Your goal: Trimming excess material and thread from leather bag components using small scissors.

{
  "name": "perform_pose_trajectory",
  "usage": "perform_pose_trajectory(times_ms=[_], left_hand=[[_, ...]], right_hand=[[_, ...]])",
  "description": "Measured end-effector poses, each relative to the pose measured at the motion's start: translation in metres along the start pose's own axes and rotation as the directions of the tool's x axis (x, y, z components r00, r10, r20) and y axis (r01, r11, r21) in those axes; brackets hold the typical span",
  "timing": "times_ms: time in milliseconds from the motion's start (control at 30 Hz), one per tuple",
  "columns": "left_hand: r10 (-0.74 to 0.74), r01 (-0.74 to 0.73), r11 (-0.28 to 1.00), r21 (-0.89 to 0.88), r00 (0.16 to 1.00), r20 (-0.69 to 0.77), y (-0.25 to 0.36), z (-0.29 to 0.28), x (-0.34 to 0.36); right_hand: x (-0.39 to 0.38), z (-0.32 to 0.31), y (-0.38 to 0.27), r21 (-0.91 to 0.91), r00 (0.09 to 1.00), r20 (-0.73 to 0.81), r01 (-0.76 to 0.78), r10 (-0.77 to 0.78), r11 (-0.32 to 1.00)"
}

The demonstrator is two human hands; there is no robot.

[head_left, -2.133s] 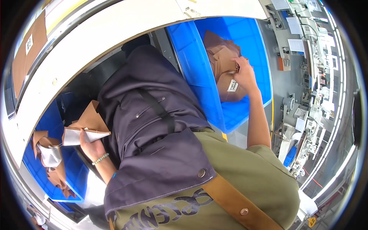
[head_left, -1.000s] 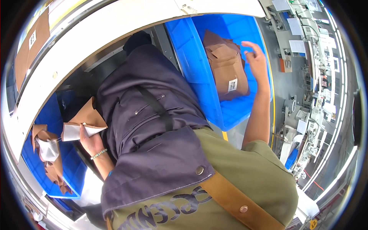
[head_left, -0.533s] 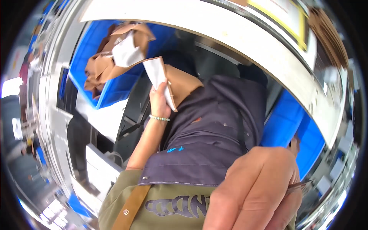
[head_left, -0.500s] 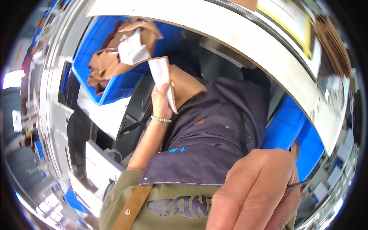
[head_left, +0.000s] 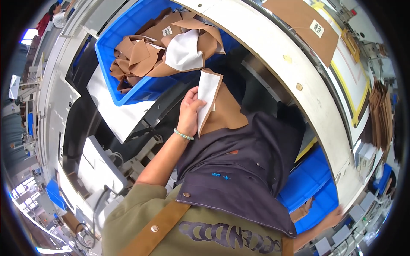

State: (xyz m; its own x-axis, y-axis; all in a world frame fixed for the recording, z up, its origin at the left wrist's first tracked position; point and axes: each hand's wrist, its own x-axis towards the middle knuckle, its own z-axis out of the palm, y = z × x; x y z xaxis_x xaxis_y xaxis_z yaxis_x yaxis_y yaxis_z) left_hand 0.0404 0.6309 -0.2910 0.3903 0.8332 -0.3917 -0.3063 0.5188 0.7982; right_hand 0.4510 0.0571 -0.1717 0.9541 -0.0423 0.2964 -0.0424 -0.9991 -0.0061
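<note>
My left hand (head_left: 188, 114), with a beaded bracelet at the wrist, grips a brown leather-like piece (head_left: 230, 112) over my lap. The thumb presses on its folded-over white-backed part, and the fingers go behind it. Just beyond is a blue bin (head_left: 134, 94) heaped with similar brown pieces (head_left: 143, 53), one showing a white backing (head_left: 184, 51). Out at the lower right, my right hand (head_left: 332, 218) is beside another blue bin (head_left: 314, 175) and close to the end of the white table. Its fingers are too small and indistinct to read.
A curved white table edge (head_left: 273, 53) arcs in front of my lap. On the table lie a brown sheet (head_left: 305, 19) with a pale label and a yellow-bordered board (head_left: 348, 91). Several brown pieces (head_left: 378, 111) hang at the far right. A white panel (head_left: 102, 164) stands at left.
My right hand, close to the camera with a thin dark thing at its fingers, has moved down and away to the right. My left hand still holds the brown piece. The view has shifted.
</note>
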Motion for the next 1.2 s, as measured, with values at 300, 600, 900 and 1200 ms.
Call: perform_pose_trajectory(times_ms=[300,600,900,1200], left_hand=[[-0.114,0.132,0.959,-0.251,0.990,0.084,-0.007,0.013,-0.003],[0.280,-0.368,0.766,0.527,0.929,0.243,0.029,-0.022,-0.018],[0.330,-0.543,0.330,0.772,0.833,0.445,0.055,-0.065,-0.023],[0.418,-0.561,0.240,0.792,0.796,0.437,0.071,-0.074,-0.015]], right_hand=[[-0.090,0.033,0.122,0.001,0.991,0.035,0.131,-0.131,0.991],[-0.159,-0.008,0.003,0.233,0.990,-0.142,0.045,-0.012,0.972],[-0.205,-0.081,-0.134,0.510,0.920,0.215,0.180,-0.327,0.841],[-0.201,-0.108,-0.335,0.856,0.417,0.392,0.162,-0.820,0.491]])
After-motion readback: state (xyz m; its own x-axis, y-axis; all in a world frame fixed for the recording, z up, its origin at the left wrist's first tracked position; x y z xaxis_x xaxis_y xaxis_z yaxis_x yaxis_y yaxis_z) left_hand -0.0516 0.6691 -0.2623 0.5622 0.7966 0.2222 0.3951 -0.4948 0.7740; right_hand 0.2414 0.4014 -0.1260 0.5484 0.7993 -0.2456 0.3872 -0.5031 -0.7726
